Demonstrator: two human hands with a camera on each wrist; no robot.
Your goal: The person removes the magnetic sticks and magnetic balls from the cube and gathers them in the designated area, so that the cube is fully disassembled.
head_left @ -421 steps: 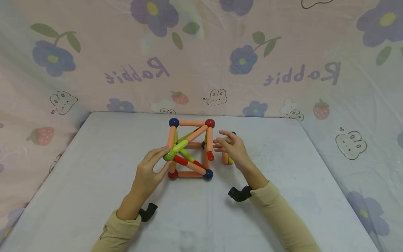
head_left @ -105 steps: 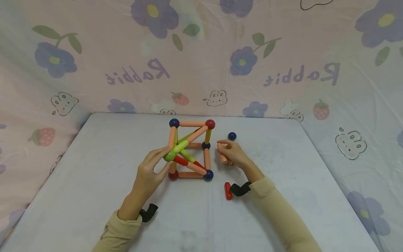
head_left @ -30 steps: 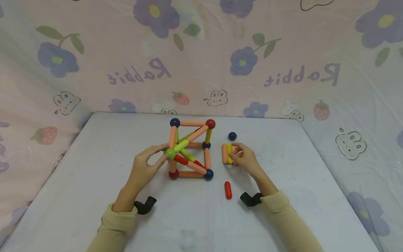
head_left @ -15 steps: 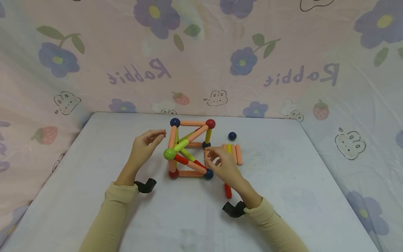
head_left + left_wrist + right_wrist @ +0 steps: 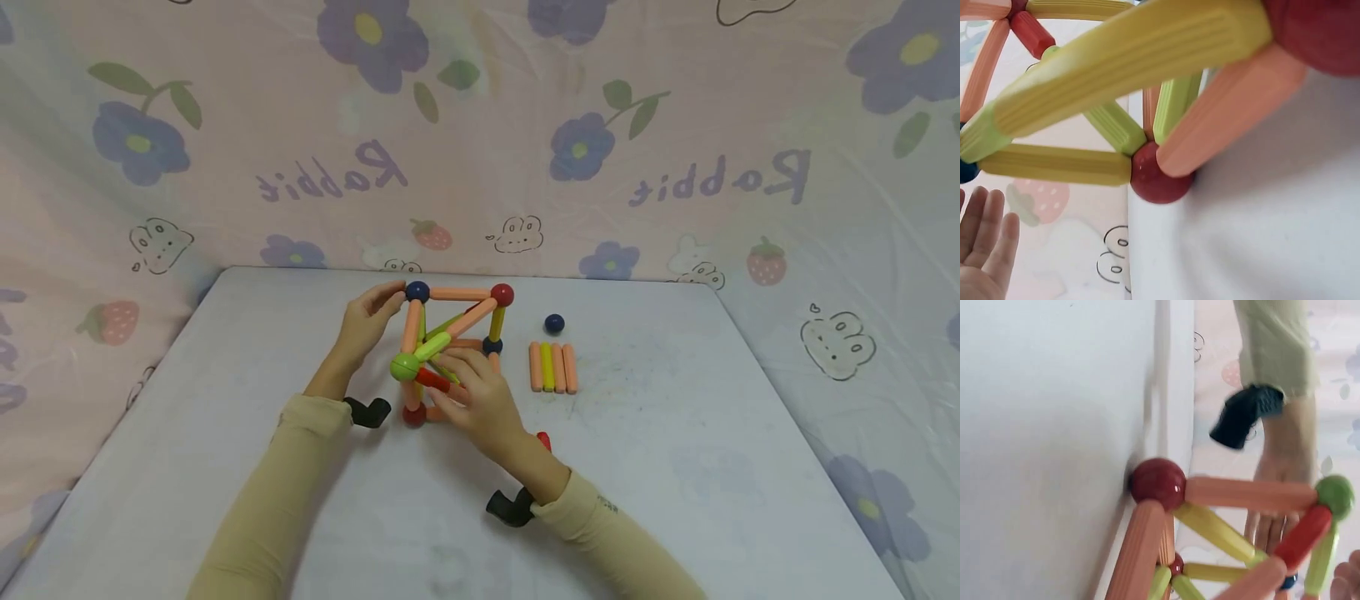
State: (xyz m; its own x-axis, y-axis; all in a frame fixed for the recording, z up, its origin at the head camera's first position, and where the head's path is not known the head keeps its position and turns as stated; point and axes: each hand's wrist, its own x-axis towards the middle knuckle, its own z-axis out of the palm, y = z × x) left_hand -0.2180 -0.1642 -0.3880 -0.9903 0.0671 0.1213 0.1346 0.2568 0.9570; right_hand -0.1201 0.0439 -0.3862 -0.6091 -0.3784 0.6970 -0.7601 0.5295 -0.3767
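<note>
The left hand (image 5: pixel 362 331), fingers extended, has been moved beside the glossy dark-blue ball (image 5: pixel 417 291); by the right hand (image 5: pixel 483 408), fingers parted, any hold cannot be discerned.

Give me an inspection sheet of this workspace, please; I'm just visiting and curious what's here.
Surface: white table, faint marks at right.
Job's things: ball-and-stick frame; loose blue ball; four sticks in a row, three orange, one yellow; red stick, partly hidden.
Clutter: nothing seen.
Fingers: left fingers beside the frame's upper-left blue ball; right fingers at its near side, grip unclear.
Cables: nothing seen.
Surroundings: floral patterned cloth behind.
</note>
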